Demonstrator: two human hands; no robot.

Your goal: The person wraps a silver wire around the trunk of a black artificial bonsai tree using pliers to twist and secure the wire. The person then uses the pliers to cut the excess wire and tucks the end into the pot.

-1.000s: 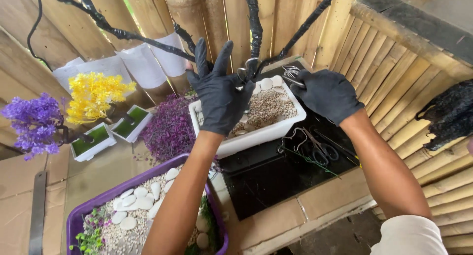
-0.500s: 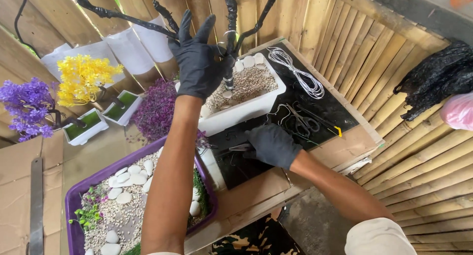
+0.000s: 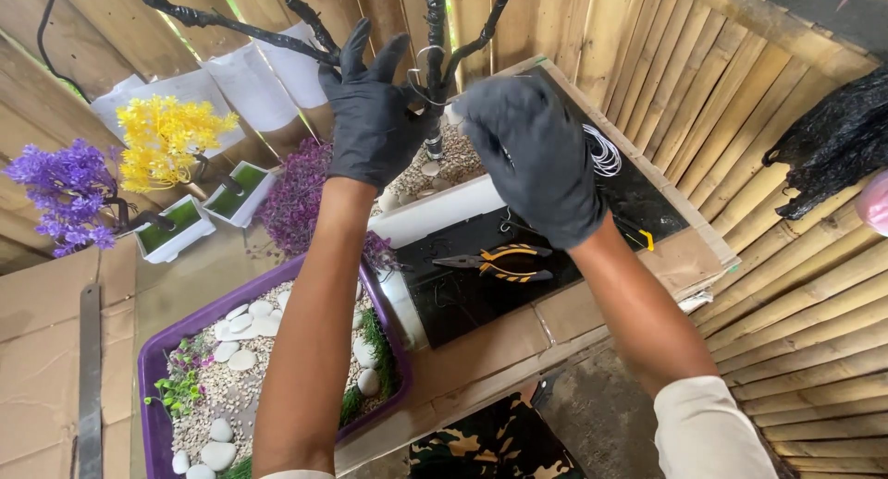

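Gloves on both hands: the left hand (image 3: 375,118) steadies the black trunk (image 3: 433,63) rising from the white planter (image 3: 435,211), fingers spread, while the right hand (image 3: 536,155) pinches a thin wire (image 3: 421,77) around it. Too hard a tug looks likely to tilt the trunk or slip the wire.

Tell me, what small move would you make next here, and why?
Probably wind the wire loop once more around the trunk. Both gloved hands are up at it: the left hand rests against the trunk with fingers spread, and the right hand meets the loop, which looks loose. The pliers lie unused on the black tray.
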